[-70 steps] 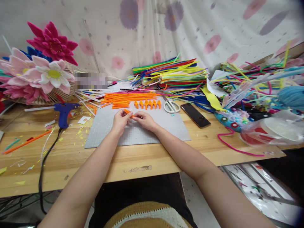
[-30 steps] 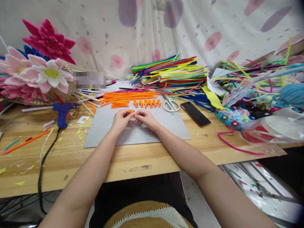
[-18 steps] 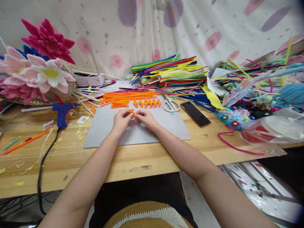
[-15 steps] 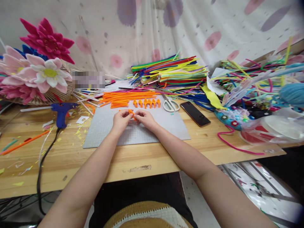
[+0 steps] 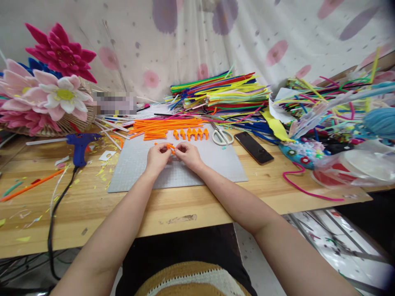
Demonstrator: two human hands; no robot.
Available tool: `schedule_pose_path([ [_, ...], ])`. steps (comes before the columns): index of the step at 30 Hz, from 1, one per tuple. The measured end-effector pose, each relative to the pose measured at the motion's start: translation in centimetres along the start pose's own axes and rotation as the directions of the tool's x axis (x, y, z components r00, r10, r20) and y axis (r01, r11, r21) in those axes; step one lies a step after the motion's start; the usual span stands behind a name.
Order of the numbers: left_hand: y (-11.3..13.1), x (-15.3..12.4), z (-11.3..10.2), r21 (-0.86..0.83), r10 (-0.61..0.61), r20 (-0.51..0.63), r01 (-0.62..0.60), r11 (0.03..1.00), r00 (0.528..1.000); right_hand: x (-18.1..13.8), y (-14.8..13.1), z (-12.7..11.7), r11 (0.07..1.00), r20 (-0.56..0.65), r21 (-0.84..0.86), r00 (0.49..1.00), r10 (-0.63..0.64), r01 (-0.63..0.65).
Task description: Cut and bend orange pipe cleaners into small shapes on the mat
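Over the grey cutting mat (image 5: 132, 172) my left hand (image 5: 158, 158) and my right hand (image 5: 190, 156) meet, fingertips pinched on one orange pipe cleaner (image 5: 170, 146). Both hands are closed, and most of the bent piece is hidden by the fingers. Just beyond them, a row of several small folded orange pipe cleaner pieces (image 5: 189, 134) lies along the mat's far edge. To their left are short cut orange pipe cleaners (image 5: 155, 135), with a bundle of longer orange pipe cleaners (image 5: 169, 123) behind. White-handled scissors (image 5: 222, 137) rest right of the row.
A blue glue gun (image 5: 78, 150) with a black cord lies left of the mat, amid yellow scraps. A phone (image 5: 253, 147) lies to the right. Colourful pipe cleaners (image 5: 222, 92) are heaped at the back. Fluffy flowers (image 5: 61, 57) stand back left; a plastic-wrapped roll (image 5: 354, 166) sits at right.
The orange pipe cleaner between my fingertips has turned to lie flatter, and my fingers have shifted slightly around it. Everything else looks the same.
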State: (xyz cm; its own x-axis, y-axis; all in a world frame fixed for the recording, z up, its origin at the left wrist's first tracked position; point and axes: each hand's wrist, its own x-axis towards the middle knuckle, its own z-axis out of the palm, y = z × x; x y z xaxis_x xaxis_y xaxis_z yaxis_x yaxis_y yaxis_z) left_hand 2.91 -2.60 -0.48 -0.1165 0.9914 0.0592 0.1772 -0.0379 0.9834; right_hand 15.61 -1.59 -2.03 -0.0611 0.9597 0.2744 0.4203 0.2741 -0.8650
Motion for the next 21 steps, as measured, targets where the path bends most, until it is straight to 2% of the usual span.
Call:
schedule_pose_path([
  [3,-0.02,0.02,0.01,-0.02,0.021,0.003,-0.021,1.0,1.0,0.11,0.19,0.04,1.0,0.021,0.003,1.0,0.006,-0.006],
  [10,0.09,0.05,0.05,-0.157,0.013,0.044,-0.006,0.988,0.999,0.16,0.37,-0.16,0.988,0.174,0.142,0.984,0.03,-0.056],
  [13,-0.12,0.27,-0.05,-0.117,0.011,0.069,-0.003,0.993,0.998,0.05,0.16,-0.27,0.992,0.154,0.107,0.987,0.047,-0.064],
  [16,-0.14,0.34,-0.16,-0.067,-0.003,0.077,0.008,0.998,0.997,-0.04,0.04,-0.21,0.999,0.085,0.018,0.996,0.027,-0.029],
  [21,-0.12,0.21,-0.21,0.006,0.02,0.025,-0.02,1.0,0.999,-0.13,-0.06,-0.04,0.996,0.023,-0.088,1.0,-0.021,0.023],
])
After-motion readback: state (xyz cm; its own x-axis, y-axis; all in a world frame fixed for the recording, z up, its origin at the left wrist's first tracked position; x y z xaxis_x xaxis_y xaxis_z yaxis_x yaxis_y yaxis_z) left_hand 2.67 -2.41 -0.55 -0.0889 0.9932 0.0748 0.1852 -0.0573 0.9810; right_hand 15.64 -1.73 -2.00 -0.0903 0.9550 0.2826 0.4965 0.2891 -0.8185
